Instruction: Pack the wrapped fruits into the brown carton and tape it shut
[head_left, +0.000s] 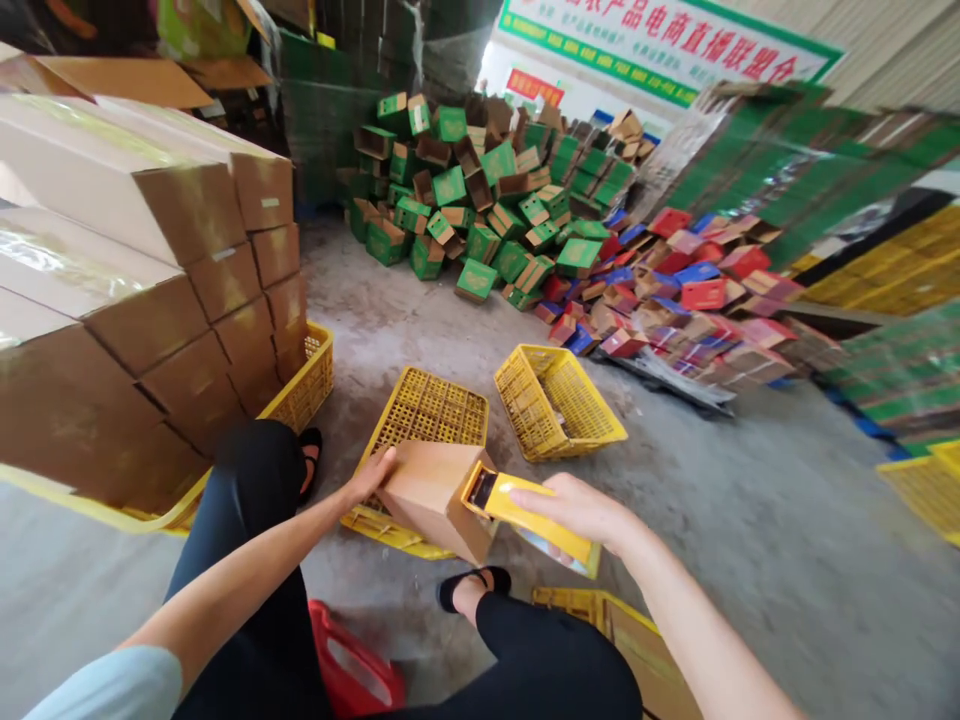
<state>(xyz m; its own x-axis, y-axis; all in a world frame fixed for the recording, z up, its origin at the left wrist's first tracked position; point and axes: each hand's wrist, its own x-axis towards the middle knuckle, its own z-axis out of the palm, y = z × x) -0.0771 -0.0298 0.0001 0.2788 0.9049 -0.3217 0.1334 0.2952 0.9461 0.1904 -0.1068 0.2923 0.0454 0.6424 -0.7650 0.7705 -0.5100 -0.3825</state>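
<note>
A closed brown cardboard box (pixel 427 490) rests on an upturned yellow plastic crate (pixel 442 400) between my knees. My left hand (pixel 371 475) grips the box at its left end, thumb near the top edge and the other fingers partly hidden. In my right hand (pixel 581 510) is a yellow tape dispenser (pixel 544 515), its fingers wrapped round the body. The dispenser's head meets the right end of the box near the upper edge. A roll of tape shows partly under the hand.
Taped cartons (pixel 217 280) are stacked in a yellow crate on the left. Another yellow crate (pixel 559 405) stands ahead on the concrete floor. Beyond lie heaps of green boxes (pixel 480 230) and red and blue boxes (pixel 682 290). A red plastic stool (pixel 352 665) is below me.
</note>
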